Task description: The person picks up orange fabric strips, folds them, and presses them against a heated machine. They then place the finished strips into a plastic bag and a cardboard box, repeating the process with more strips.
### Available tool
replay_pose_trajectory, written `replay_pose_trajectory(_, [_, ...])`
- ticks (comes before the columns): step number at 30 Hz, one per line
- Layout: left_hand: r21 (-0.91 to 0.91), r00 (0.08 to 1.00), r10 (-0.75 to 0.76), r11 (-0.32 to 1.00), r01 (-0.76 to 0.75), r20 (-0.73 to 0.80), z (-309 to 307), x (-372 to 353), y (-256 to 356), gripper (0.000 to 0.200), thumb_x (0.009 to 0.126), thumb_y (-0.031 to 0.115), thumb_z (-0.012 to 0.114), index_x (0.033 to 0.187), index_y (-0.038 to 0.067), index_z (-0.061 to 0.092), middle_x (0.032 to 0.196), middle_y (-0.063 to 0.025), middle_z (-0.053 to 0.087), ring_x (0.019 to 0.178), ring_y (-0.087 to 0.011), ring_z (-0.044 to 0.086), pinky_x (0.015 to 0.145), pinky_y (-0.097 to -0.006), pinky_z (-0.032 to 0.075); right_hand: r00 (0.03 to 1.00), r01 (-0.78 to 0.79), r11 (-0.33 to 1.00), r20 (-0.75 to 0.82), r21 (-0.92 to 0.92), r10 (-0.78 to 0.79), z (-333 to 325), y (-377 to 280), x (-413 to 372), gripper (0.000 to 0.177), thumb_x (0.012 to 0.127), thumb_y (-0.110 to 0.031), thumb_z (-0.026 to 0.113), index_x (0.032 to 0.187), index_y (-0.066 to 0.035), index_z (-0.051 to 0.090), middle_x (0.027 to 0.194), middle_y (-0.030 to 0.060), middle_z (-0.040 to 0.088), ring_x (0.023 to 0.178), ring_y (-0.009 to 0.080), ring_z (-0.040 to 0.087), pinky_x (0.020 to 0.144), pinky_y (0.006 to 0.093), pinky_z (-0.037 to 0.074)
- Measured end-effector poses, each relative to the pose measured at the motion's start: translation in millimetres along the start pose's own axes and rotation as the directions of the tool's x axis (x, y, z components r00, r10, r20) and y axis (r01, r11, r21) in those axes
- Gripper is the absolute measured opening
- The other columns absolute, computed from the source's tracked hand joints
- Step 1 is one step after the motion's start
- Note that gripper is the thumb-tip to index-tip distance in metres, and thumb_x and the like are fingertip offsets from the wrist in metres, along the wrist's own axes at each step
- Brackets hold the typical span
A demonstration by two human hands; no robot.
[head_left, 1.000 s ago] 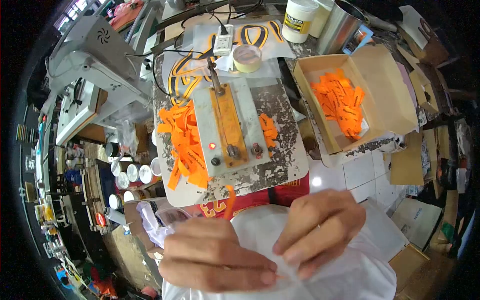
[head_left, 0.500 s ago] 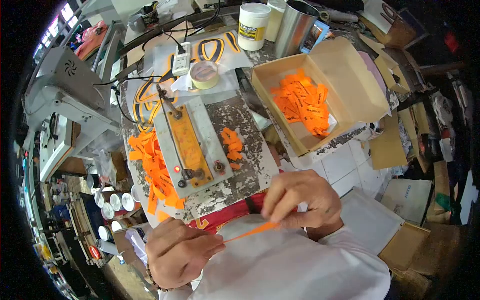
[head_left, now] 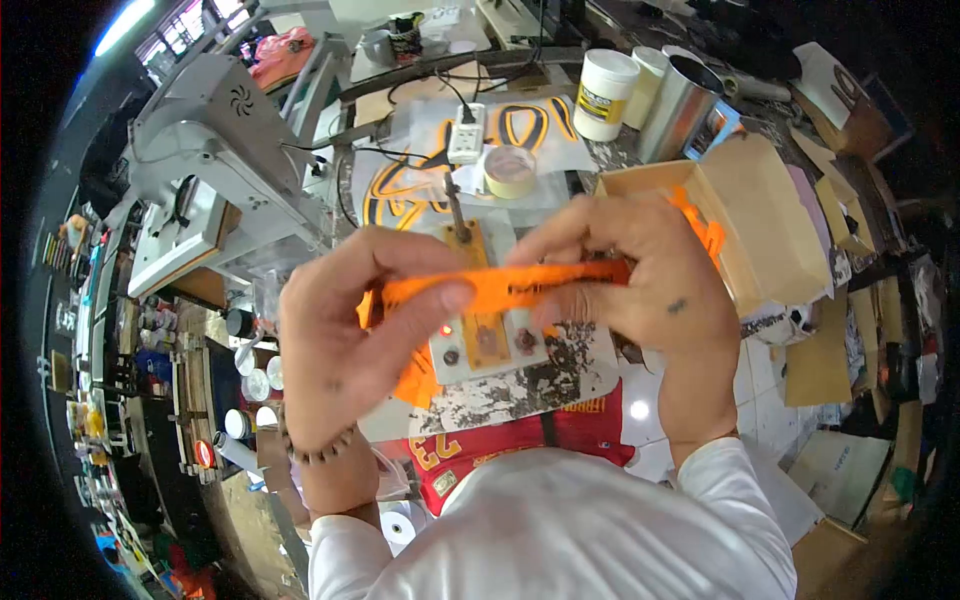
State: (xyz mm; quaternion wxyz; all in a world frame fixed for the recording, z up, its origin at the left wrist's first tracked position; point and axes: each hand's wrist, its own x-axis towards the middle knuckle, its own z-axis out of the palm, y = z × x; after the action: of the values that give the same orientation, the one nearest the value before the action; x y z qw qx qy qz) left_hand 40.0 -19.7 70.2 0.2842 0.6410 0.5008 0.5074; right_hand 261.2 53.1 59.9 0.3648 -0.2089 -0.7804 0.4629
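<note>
In front of my chest, a printed orange ribbon strip (head_left: 490,290) stretches between both hands, blurred by motion. My left hand (head_left: 335,335) pinches its left part between thumb and fingers. The right end is gripped by my right hand (head_left: 660,280), whose thumb lies below it. Behind and under the strip sits a grey-white board with a long amber plate (head_left: 487,345), knobs and a lit red lamp; my hands hide much of it. More orange strips (head_left: 416,385) lie at the board's left, partly covered by my left hand.
An open cardboard box (head_left: 770,235) holding orange strips (head_left: 700,225) stands at right. Behind the board are a tape roll (head_left: 510,170), a power strip (head_left: 466,135), a white tub (head_left: 605,95) and a metal cylinder (head_left: 682,108). A grey machine (head_left: 215,130) stands left.
Both hands have risen from near my lap to above the board, carrying the orange strip. Its printed face now shows broadly. The view has shifted, so the bench appears farther right.
</note>
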Motion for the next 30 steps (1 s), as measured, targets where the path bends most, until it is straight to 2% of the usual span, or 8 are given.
replay_pose_trajectory(1, [-0.133, 1.000, 0.006, 0.991, -0.005, 0.006, -3, 7, -13, 0.012, 0.083, 0.001, 0.073, 0.093, -0.002, 0.068, 0.088, -0.0079, 0.071, 0.079, -0.0103, 0.065, 0.069, -0.0239, 0.051, 0.996, -0.093, 0.993, 0.010, 0.078, 0.092, -3, 5, 6, 0.034, 0.078, -0.005, 0.079, 0.108, -0.002, 0.064, 0.087, 0.0063, 0.071, 0.080, 0.0109, 0.066, 0.072, 0.0259, 0.051])
replay_pose_trajectory(2, [-0.126, 1.000, 0.011, 0.992, -0.011, 0.001, -5, 10, -20, 0.012, 0.083, 0.001, 0.073, 0.093, -0.002, 0.068, 0.088, -0.0079, 0.071, 0.079, -0.0103, 0.065, 0.069, -0.0239, 0.051, 0.996, -0.083, 0.993, 0.012, 0.079, 0.083, -4, 10, 11, 0.034, 0.078, -0.005, 0.079, 0.108, -0.002, 0.064, 0.087, 0.0063, 0.071, 0.080, 0.0109, 0.066, 0.072, 0.0259, 0.051])
replay_pose_trajectory(4, [-0.171, 0.996, -0.077, 0.982, 0.083, 0.044, -7, 16, -32, 0.013, 0.086, 0.001, 0.071, 0.097, -0.005, 0.067, 0.091, -0.0077, 0.071, 0.083, -0.0103, 0.065, 0.076, -0.0240, 0.051, 0.991, -0.132, 0.989, -0.004, 0.064, 0.132, -6, 18, 19, 0.043, 0.069, -0.008, 0.086, 0.108, -0.005, 0.068, 0.085, 0.0005, 0.066, 0.081, 0.0072, 0.061, 0.076, 0.0224, 0.048])
replay_pose_trajectory(6, [-0.203, 0.997, -0.052, 0.977, 0.061, 0.048, -4, 21, -37, 0.015, 0.085, 0.001, 0.072, 0.098, -0.005, 0.068, 0.091, -0.0076, 0.071, 0.084, -0.0102, 0.065, 0.076, -0.0241, 0.051, 0.996, -0.088, 0.995, -0.006, 0.038, 0.088, -2, 26, 25, 0.045, 0.071, -0.011, 0.086, 0.111, -0.005, 0.066, 0.084, -0.0012, 0.063, 0.082, 0.0060, 0.058, 0.078, 0.0223, 0.046])
replay_pose_trajectory(9, [-0.171, 0.998, -0.038, 0.984, 0.046, 0.051, -2, 24, -40, 0.015, 0.086, 0.002, 0.071, 0.100, -0.004, 0.069, 0.093, -0.0070, 0.071, 0.086, -0.0099, 0.064, 0.077, -0.0239, 0.051, 0.996, -0.088, 0.995, 0.021, 0.046, 0.087, 0, 33, 33, 0.036, 0.078, -0.012, 0.081, 0.109, -0.005, 0.066, 0.080, -0.0030, 0.060, 0.080, 0.0052, 0.056, 0.076, 0.0219, 0.045])
replay_pose_trajectory(14, [-0.240, 0.992, -0.115, 0.963, 0.123, 0.044, -6, 29, -51, 0.016, 0.086, 0.002, 0.071, 0.101, -0.004, 0.068, 0.095, -0.0067, 0.070, 0.087, -0.0094, 0.064, 0.077, -0.0236, 0.051, 0.991, -0.125, 0.972, -0.031, 0.200, 0.134, 2, 45, 35, 0.017, 0.089, -0.007, 0.068, 0.105, -0.005, 0.063, 0.084, -0.0039, 0.056, 0.080, 0.0033, 0.052, 0.075, 0.0208, 0.045])
replay_pose_trajectory(24, [-0.319, 0.987, -0.155, 0.935, 0.158, 0.033, -2, 29, -63, 0.017, 0.086, 0.002, 0.071, 0.101, -0.006, 0.067, 0.093, -0.0085, 0.070, 0.086, -0.0096, 0.065, 0.075, -0.0230, 0.052, 0.985, -0.151, 0.959, -0.046, 0.241, 0.167, 14, 54, 39, 0.017, 0.088, -0.009, 0.070, 0.102, -0.003, 0.063, 0.094, 0.0003, 0.065, 0.088, 0.0050, 0.060, 0.078, 0.0212, 0.049])
replay_pose_trajectory(30, [-0.250, 0.981, -0.192, 0.950, 0.189, 0.012, -6, 28, -67, 0.018, 0.086, 0.002, 0.072, 0.101, -0.006, 0.067, 0.090, -0.0095, 0.071, 0.082, -0.0109, 0.067, 0.072, -0.0223, 0.052, 0.975, -0.191, 0.949, -0.066, 0.253, 0.214, 18, 59, 46, 0.018, 0.085, -0.010, 0.074, 0.099, -0.002, 0.065, 0.092, 0.0022, 0.069, 0.085, 0.0066, 0.063, 0.075, 0.0226, 0.051])
